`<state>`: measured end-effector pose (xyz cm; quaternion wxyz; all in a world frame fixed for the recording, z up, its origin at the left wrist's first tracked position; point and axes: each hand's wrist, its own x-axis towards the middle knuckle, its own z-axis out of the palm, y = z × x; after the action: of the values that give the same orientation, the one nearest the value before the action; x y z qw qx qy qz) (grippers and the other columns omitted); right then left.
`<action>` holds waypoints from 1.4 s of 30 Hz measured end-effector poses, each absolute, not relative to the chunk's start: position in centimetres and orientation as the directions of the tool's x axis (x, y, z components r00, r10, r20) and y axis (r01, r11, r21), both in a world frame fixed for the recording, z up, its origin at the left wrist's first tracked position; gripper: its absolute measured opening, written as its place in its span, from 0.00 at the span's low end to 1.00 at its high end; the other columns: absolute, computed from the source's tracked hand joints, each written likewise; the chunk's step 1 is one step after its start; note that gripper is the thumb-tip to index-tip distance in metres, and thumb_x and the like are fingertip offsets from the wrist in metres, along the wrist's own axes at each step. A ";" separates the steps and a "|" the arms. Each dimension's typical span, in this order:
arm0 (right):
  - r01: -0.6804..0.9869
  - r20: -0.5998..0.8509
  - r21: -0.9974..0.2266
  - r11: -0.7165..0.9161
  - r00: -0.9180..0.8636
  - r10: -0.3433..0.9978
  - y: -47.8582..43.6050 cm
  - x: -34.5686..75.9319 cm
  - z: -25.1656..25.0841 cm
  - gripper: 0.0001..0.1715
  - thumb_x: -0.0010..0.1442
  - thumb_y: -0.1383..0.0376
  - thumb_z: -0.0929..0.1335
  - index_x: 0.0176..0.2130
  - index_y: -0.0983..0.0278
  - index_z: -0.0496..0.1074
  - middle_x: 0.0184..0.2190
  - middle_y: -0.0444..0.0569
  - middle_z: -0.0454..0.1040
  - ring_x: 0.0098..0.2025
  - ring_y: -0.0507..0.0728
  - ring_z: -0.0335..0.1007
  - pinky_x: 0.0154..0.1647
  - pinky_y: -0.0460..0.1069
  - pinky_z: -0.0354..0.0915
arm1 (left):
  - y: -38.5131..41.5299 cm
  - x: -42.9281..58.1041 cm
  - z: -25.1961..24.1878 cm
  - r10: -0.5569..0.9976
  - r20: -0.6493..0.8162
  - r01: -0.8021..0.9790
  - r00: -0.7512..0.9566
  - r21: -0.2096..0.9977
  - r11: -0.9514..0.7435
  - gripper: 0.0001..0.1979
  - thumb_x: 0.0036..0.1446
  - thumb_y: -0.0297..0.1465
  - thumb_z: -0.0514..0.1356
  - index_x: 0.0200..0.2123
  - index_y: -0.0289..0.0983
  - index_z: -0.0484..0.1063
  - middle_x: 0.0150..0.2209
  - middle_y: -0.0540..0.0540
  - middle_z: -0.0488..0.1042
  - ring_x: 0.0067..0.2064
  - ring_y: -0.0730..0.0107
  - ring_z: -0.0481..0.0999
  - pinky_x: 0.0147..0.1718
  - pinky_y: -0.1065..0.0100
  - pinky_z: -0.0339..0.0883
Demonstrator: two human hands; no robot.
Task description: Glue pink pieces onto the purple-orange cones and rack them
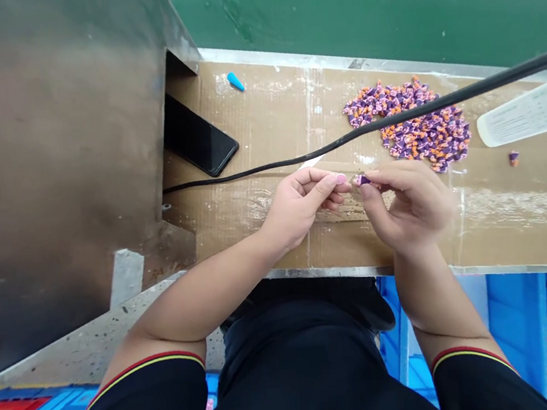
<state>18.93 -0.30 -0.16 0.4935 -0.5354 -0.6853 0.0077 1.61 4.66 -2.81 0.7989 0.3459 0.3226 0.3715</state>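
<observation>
Between the thumb and fingertips of my right hand [409, 204] is a small purple-and-pink moulded piece [362, 180], its fine shape too small to make out. My left hand [301, 205] is closed in a pinch just left of it. A pink spot shows at the left thumb tip; whether it is the nail or a held piece, I cannot tell. Beyond my right hand lies a pile of small purple, orange and pink pieces [425, 128]. One similar loose piece [514, 158] sits apart on the right.
A black cable [268, 166] crosses above the cardboard-covered bench [533, 224]. On the left are a metal housing [60, 159], a phone [204, 140] and a blue cone-shaped piece [236, 81]. A white printed container [534, 113] lies right. Blue crates [519, 327] stand below.
</observation>
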 end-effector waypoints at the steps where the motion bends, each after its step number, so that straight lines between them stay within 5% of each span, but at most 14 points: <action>1: 0.724 0.685 -0.531 0.441 0.061 0.726 -0.3 18.8 -0.5 0.10 0.70 0.69 0.74 0.46 0.51 0.80 0.37 0.46 0.84 0.36 0.60 0.82 0.37 0.57 0.80 | 4.6 1.6 -2.8 0.825 -0.251 -0.370 0.507 0.801 0.471 0.24 0.56 0.51 0.79 0.38 0.36 0.82 0.38 0.43 0.87 0.36 0.73 0.82 0.38 0.70 0.78; 12: 0.721 0.637 -0.570 0.393 0.087 0.766 -0.7 18.6 -0.8 0.03 0.72 0.63 0.73 0.44 0.52 0.78 0.37 0.48 0.82 0.37 0.62 0.84 0.35 0.58 0.82 | 4.1 1.6 -2.5 0.934 -0.008 -0.324 0.357 0.937 0.132 0.23 0.60 0.52 0.76 0.36 0.37 0.82 0.37 0.44 0.85 0.37 0.68 0.84 0.40 0.64 0.82; 17: 0.656 0.676 -0.592 0.467 0.089 0.732 -0.6 18.3 -1.0 0.10 0.71 0.68 0.74 0.48 0.52 0.79 0.38 0.47 0.83 0.39 0.60 0.84 0.36 0.55 0.80 | 3.9 1.8 -2.3 0.934 0.039 -0.336 0.354 0.938 0.088 0.16 0.62 0.48 0.76 0.39 0.41 0.88 0.38 0.45 0.87 0.38 0.68 0.85 0.43 0.63 0.83; 22: 0.642 0.660 -0.630 0.437 0.146 0.737 -0.5 18.0 -1.2 0.07 0.71 0.67 0.74 0.46 0.53 0.79 0.38 0.47 0.83 0.40 0.61 0.84 0.38 0.57 0.81 | 3.8 1.8 -2.4 0.939 -0.005 -0.328 0.343 0.937 0.124 0.16 0.59 0.48 0.78 0.40 0.43 0.89 0.44 0.44 0.88 0.43 0.65 0.87 0.51 0.59 0.84; 31: 0.679 0.688 -0.584 0.445 0.122 0.716 -0.4 17.7 -1.3 0.07 0.70 0.67 0.75 0.43 0.53 0.79 0.38 0.46 0.86 0.38 0.61 0.86 0.39 0.58 0.84 | 3.9 1.9 -2.8 0.885 -0.190 -0.476 0.426 0.785 0.397 0.16 0.52 0.47 0.82 0.38 0.44 0.89 0.39 0.46 0.87 0.39 0.73 0.83 0.43 0.70 0.82; 42: 0.627 0.700 -0.596 0.502 0.100 0.707 -0.2 17.7 -1.5 0.11 0.69 0.71 0.76 0.47 0.54 0.81 0.40 0.46 0.87 0.39 0.59 0.87 0.40 0.55 0.84 | 3.8 1.9 -2.5 0.893 -0.164 -0.493 0.420 0.785 0.376 0.14 0.52 0.45 0.83 0.37 0.45 0.90 0.38 0.46 0.88 0.37 0.74 0.84 0.42 0.71 0.81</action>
<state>17.65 -0.20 -1.51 0.5496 -0.4978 -0.6699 0.0368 1.91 3.81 -2.50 0.7734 0.3341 0.2993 0.4479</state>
